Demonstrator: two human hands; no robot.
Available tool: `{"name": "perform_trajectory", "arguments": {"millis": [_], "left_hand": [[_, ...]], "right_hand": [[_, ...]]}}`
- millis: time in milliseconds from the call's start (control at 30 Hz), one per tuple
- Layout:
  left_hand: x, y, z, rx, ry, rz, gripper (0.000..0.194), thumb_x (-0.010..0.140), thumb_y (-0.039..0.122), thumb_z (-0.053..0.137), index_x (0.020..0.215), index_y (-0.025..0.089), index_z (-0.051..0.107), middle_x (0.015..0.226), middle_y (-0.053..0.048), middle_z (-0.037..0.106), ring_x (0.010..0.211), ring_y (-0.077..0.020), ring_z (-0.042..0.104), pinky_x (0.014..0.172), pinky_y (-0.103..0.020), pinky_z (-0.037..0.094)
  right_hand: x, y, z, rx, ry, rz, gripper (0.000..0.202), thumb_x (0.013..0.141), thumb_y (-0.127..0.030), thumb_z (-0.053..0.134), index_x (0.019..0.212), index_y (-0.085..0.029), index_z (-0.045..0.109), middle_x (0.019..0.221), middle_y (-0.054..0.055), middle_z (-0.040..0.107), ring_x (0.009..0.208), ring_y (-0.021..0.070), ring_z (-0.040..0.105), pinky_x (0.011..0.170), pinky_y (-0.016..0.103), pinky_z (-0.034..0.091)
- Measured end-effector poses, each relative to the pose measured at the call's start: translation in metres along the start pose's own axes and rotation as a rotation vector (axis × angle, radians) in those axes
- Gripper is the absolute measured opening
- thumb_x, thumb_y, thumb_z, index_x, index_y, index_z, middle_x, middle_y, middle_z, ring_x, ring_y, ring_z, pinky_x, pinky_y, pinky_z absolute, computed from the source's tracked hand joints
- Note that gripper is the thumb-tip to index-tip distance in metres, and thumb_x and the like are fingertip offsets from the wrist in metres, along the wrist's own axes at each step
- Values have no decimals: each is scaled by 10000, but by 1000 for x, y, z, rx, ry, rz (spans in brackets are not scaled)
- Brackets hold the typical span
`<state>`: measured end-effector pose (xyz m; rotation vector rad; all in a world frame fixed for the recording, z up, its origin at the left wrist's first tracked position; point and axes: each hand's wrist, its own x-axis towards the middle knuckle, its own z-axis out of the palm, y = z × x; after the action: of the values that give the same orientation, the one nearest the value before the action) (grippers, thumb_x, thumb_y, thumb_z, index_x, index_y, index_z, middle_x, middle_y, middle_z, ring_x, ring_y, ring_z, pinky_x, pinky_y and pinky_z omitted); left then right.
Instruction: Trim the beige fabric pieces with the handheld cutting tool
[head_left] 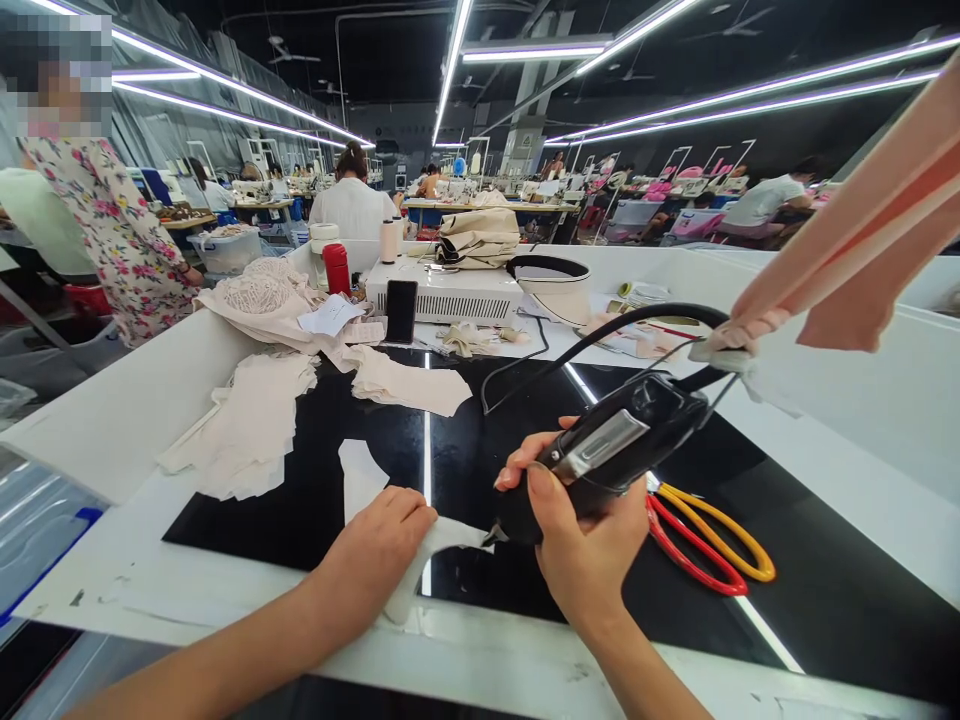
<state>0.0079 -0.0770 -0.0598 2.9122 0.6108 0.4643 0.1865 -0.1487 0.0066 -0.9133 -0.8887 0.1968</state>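
Note:
My right hand [589,520] is wrapped round a black corded handheld power tool [600,455] with a silver lever on its side. Its pointed metal tip [493,538] touches the right end of a cream fabric piece [454,533] lying on the black board. My left hand [379,550] presses down on that piece with its fingers closed together; the fingertips are partly hidden. A pair of scissors [709,540] with one red and one yellow handle lies just right of my right hand, its blades hidden behind that hand.
Stacked cream fabric pieces [259,420] and a smaller stack [412,385] lie on the black board [810,540]. A phone [401,310] leans against a white vented box [442,293]. A peach cloth strip [847,220] ties up the tool's cable [637,312]. Other people work behind.

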Motion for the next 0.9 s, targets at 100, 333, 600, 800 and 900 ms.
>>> {"name": "perform_trajectory", "arguments": {"millis": [100,333,600,800,900], "left_hand": [[0,0,-2,-7,-2,5,356,904,-140,544,1071,153,656,1110,-59,692,1008,-220,695,918,-368,652],[-4,0,-9,43,-31,23,340,899,-133,572,1030,176,631,1114,-45,693,1012,-201,707,878,-310,635],[-2,18,-6,291,-28,104,132,1060,285,710,1017,171,660,887,-21,660,809,-209,680,693,-308,574],[-10,27,8,280,67,92,654,917,651,813,1365,205,645,1103,-99,734,1062,-287,722,902,-385,605],[-14,30,13,306,108,97,813,779,715,891,1360,190,672,1154,-142,757,1132,-335,730,946,-420,626]], "right_hand": [[-2,-2,0,-11,14,4,356,841,-204,840,1125,-275,639,797,-59,754,551,125,685,526,262,613],[-5,-7,1,-17,8,10,342,831,-155,811,1098,-281,639,791,-63,752,545,120,668,498,245,594],[-10,-10,2,-12,-19,6,347,840,-160,811,1113,-290,641,798,-67,742,557,112,664,523,236,599],[-11,-11,0,-35,-32,20,328,842,-193,819,1098,-280,633,794,-56,732,568,123,679,539,250,616],[-9,-11,1,-24,-29,19,316,838,-196,822,1079,-275,635,782,-52,735,553,129,673,514,253,609]]}}
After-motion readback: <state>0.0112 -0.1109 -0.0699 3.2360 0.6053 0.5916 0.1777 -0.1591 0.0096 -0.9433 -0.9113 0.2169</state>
